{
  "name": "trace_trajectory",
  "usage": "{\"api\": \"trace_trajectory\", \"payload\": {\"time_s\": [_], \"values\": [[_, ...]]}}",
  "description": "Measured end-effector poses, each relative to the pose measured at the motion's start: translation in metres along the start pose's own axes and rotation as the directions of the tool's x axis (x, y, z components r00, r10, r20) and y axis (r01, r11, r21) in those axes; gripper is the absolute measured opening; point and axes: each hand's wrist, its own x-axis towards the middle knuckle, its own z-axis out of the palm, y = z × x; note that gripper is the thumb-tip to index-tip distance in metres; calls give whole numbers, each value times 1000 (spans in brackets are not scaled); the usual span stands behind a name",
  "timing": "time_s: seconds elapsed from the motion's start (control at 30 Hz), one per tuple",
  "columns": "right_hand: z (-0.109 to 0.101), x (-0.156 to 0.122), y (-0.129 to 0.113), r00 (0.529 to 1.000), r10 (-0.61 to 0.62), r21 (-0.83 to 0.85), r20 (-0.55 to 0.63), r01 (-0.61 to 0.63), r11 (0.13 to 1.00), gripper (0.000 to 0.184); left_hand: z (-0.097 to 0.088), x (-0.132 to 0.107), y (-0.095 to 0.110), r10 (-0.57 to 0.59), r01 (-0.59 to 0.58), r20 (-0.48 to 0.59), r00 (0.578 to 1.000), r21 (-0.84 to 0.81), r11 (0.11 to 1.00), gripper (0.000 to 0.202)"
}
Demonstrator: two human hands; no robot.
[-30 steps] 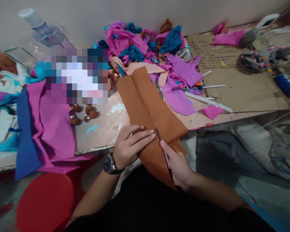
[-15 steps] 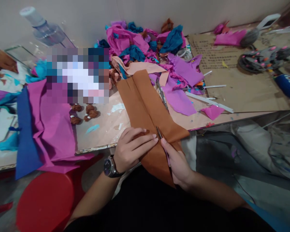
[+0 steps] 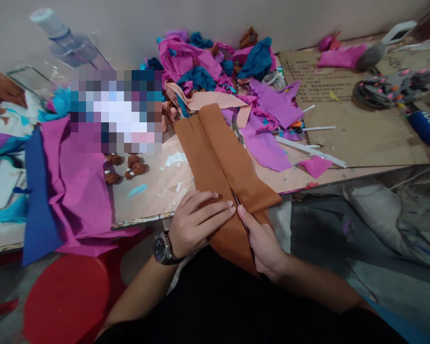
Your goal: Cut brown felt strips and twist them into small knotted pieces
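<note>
A long sheet of brown crepe paper (image 3: 215,157) runs from the tabletop over its front edge toward my body, with a lengthwise fold along it. My left hand (image 3: 200,217) lies flat on the paper's left side, fingers stretched out and open. Closed round a slim pair of scissors (image 3: 235,197), my right hand (image 3: 263,239) is at the paper's lower right, thumb on top. The dark blade tip sits in the fold line near my left fingertips, and the paper is parted below it. My palm hides most of the handle.
Crumpled pink, purple and teal paper (image 3: 189,57) heaps up behind. Pink sheets (image 3: 79,186), a blue sheet (image 3: 39,200) and small brown bundles (image 3: 135,167) lie left. Cardboard (image 3: 344,129) with a grey decorated piece (image 3: 390,88) is right. A red stool (image 3: 66,298) stands below.
The scissors' tip shows as a thinner sliver now, lying closer in the fold. Both hands stay in almost the same place, and the paper has shifted only slightly.
</note>
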Motion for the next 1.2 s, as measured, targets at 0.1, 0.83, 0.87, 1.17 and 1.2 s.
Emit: {"api": "trace_trajectory", "payload": {"time_s": [0.1, 0.83, 0.87, 1.17, 1.2], "values": [[-1, 1, 1, 1000, 1, 1, 1, -1, 1000, 49, 1, -2, -1, -18, 18, -3, 1000, 3, 1000, 43], [-3, 0, 1, 999, -37, 36, 11, 36, 999, 55, 1, 2, -5, -35, 35, -3, 999, -18, 999, 42], [-3, 0, 2, 999, -27, 39, 24, 27, 999, 55, 0, 2, -5, -32, 32, 0, 999, -14, 999, 42], [-1, 0, 0, 1000, 1, 15, 14, -1, 1000, 47, -1, 0, -2, 0, 0, 21, 1000, -9, 1000, 42], [-1, 0, 0, 1000, 2, 11, 6, -2, 1000, 47, -1, 1, -2, 2, -2, 21, 1000, -8, 1000, 41]]}}
